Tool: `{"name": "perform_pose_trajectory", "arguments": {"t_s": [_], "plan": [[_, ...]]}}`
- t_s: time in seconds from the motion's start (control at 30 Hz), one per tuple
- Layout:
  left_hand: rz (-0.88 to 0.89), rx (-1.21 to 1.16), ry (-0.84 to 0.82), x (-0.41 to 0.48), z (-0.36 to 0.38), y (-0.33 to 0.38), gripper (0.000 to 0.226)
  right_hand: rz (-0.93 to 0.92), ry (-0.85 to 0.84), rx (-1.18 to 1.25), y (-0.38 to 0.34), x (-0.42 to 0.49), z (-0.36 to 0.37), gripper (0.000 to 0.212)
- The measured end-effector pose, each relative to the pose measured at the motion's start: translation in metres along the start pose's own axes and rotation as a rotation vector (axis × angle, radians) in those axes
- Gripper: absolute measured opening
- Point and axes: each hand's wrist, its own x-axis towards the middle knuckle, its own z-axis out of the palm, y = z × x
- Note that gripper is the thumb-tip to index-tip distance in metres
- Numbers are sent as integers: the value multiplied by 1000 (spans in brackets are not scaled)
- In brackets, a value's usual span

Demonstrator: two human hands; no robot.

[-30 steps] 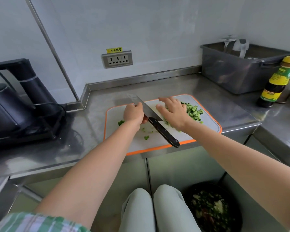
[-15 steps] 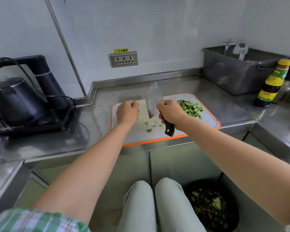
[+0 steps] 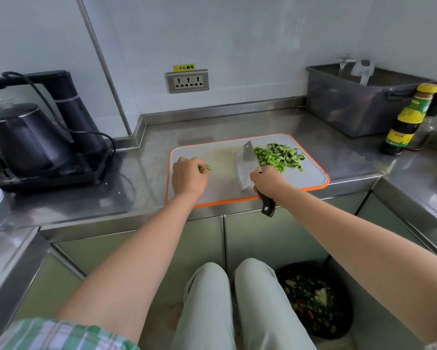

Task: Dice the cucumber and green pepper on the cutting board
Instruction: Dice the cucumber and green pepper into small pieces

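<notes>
Gripping the black handle of a broad steel cleaver (image 3: 245,165), the right hand (image 3: 269,181) lays the blade tilted against the near-left edge of the heap of diced cucumber and green pepper (image 3: 279,155). The heap sits on the far right part of the white cutting board with an orange rim (image 3: 220,193). A second ago that cleaver lay on the board with the right hand spread flat over the heap. Half a second ago the hand had taken it up, blade raised, and green crumbs were scattered across the board's middle. Now the middle is bare, so the crumbs seem to have been swept into the heap. The left hand (image 3: 189,176) has shifted to the board's left edge, where its curled fingers pinch a few short green strips (image 3: 207,168); whether they are pepper or cucumber I cannot tell. Judging by this, the dicing is nearly done: only those strips look uncut, and they need bringing under the blade.
</notes>
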Motion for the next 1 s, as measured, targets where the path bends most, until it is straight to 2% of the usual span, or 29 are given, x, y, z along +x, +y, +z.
{"name": "perform_pose_trajectory", "arguments": {"t_s": [0.13, 0.3, 0.4, 0.53, 0.63, 0.73, 0.9, 1.0], "plan": [[-25, 137, -1, 6, 2, 0, 36, -13, 30, -5, -2, 9, -16, 18], [-67, 197, -86, 14, 8, -7, 57, -117, -140, 31, -8, 3, 7, 21], [-59, 218, -115, 18, 11, -13, 60, -95, -96, -12, -3, 11, 3, 23], [-38, 254, -145, 25, 18, -19, 59, -45, 27, -23, -2, 21, -15, 18], [-45, 263, -131, 28, 22, -16, 57, -93, -70, 41, -8, 16, -9, 18], [-44, 302, -112, 31, 23, -16, 53, -120, -168, -9, -8, 12, 1, 22], [9, 294, -93, 34, 21, -22, 35, -61, 1, -89, -8, 29, -14, 13], [89, 218, -119, 35, 18, -22, 30, -100, -34, -37, -14, 30, -14, 18]]}}
